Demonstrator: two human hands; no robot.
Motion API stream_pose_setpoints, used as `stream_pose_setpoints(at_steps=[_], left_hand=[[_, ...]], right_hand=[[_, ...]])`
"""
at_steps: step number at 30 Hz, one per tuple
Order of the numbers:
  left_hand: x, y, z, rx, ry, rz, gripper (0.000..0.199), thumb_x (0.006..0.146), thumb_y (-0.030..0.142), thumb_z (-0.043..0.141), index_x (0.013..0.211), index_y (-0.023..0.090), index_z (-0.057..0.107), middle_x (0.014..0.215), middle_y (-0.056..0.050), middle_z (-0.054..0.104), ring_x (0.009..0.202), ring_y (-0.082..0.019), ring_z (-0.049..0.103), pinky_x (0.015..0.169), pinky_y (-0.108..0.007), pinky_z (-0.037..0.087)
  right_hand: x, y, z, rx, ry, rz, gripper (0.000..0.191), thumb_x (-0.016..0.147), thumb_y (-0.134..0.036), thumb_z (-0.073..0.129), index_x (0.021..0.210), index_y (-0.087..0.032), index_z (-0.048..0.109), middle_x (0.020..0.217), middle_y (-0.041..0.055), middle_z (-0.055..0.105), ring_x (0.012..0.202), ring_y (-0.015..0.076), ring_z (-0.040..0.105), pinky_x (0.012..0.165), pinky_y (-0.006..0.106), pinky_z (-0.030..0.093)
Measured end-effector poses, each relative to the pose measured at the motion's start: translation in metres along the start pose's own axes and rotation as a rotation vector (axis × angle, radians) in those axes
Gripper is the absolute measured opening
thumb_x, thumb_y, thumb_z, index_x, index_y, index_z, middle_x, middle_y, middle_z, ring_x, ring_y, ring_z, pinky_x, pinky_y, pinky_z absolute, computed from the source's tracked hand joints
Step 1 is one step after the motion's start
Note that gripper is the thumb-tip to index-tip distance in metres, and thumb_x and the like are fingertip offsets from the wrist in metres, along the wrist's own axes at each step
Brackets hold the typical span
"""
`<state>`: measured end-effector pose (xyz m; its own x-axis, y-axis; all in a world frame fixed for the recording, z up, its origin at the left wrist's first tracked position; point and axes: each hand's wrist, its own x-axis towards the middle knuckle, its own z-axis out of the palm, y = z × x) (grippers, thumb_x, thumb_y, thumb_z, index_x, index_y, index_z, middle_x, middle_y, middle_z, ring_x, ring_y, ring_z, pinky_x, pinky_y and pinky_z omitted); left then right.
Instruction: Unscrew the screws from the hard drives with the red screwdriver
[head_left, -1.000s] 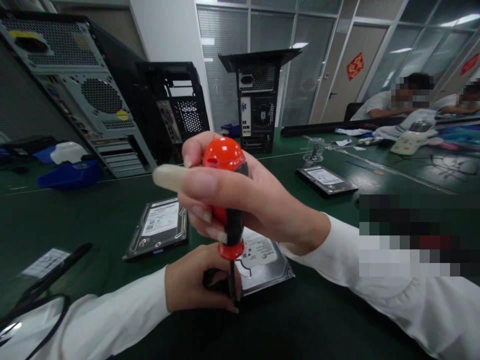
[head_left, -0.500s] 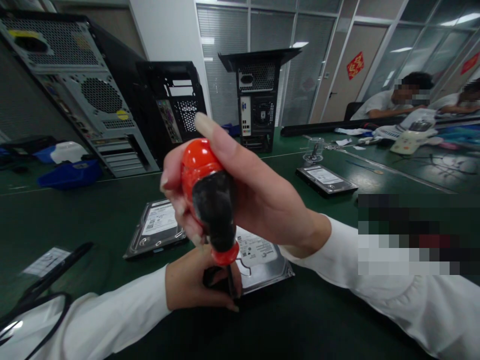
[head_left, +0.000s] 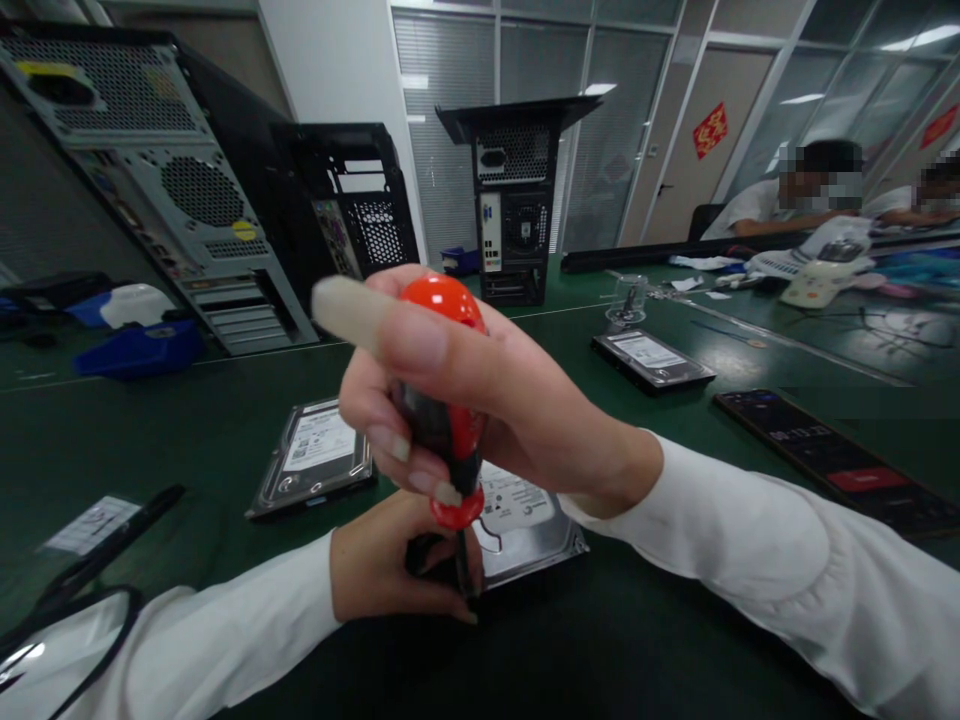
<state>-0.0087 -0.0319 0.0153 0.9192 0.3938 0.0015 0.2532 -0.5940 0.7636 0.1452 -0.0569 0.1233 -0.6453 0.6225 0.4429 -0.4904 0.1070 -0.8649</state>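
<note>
A red and black screwdriver [head_left: 459,440] stands nearly upright in my right hand [head_left: 480,380], whose fingers and thumb wrap round its handle. Its shaft points down to the front left corner of a silver hard drive [head_left: 525,530] with a white label. At that corner my left hand [head_left: 397,560] is closed round the shaft's lower end and the drive's edge. The tip and any screw under it are hidden. Just left of the hands lies a second hard drive [head_left: 319,450].
A third hard drive [head_left: 652,358] lies back right, near a clear container [head_left: 627,298]. A phone [head_left: 832,455] rests by my right sleeve. Computer cases [head_left: 517,210] stand behind. A blue tray [head_left: 139,348] is at left. Two people sit at far right.
My right hand has turned on the screwdriver handle, its thumb swinging left and down across the top. My left hand and the drive have stayed in place.
</note>
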Motion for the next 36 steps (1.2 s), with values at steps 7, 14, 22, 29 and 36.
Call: stream_pose_setpoints(at_steps=[7,14,22,29,36], left_hand=[[-0.0006,0.0002,-0.0004,-0.005,-0.002,-0.022,0.017,0.072,0.030,0.072,0.079,0.017,0.064,0.078,-0.001,0.064,0.074,-0.015,0.053,0.069,-0.025,0.042],[-0.0017,-0.0012,0.0008,-0.005,0.024,-0.002,0.016,0.073,0.031,0.070,0.078,0.017,0.064,0.077,0.000,0.062,0.072,-0.014,0.051,0.065,-0.023,0.042],[-0.0005,0.0015,0.0009,0.018,0.024,0.018,0.015,0.073,0.031,0.071,0.078,0.017,0.064,0.075,0.000,0.062,0.072,-0.014,0.052,0.065,-0.023,0.041],[-0.0002,0.0017,-0.0002,0.005,0.012,0.008,0.016,0.074,0.030,0.070,0.078,0.017,0.063,0.078,-0.001,0.063,0.072,-0.014,0.051,0.062,-0.022,0.040],[-0.0027,-0.0012,0.0010,0.000,0.016,-0.017,0.016,0.074,0.031,0.070,0.078,0.017,0.063,0.079,-0.001,0.063,0.073,-0.014,0.052,0.065,-0.024,0.041]], right_hand=[[0.0017,0.0040,-0.0071,0.054,-0.168,-0.109,0.033,0.092,-0.034,0.019,0.088,-0.016,0.047,0.068,-0.0020,0.040,0.056,0.0071,0.041,0.055,0.021,0.038],[0.0013,0.0039,-0.0065,0.075,-0.013,0.021,0.014,0.088,-0.023,0.038,0.083,-0.018,0.050,0.072,-0.0020,0.050,0.061,0.0078,0.051,0.061,0.021,0.046],[-0.0011,0.0053,-0.0030,0.016,0.035,-0.024,0.017,0.088,-0.022,0.038,0.072,-0.019,0.044,0.059,-0.0056,0.040,0.044,0.0050,0.035,0.044,0.017,0.032],[-0.0028,0.0017,-0.0032,0.049,0.022,-0.002,0.042,0.093,-0.040,0.021,0.094,-0.018,0.056,0.066,-0.0006,0.045,0.052,0.0069,0.043,0.055,0.018,0.044],[-0.0007,0.0033,-0.0055,0.120,-0.017,0.035,0.024,0.092,-0.025,0.031,0.084,-0.018,0.052,0.073,-0.0019,0.051,0.056,0.0059,0.050,0.058,0.018,0.047]])
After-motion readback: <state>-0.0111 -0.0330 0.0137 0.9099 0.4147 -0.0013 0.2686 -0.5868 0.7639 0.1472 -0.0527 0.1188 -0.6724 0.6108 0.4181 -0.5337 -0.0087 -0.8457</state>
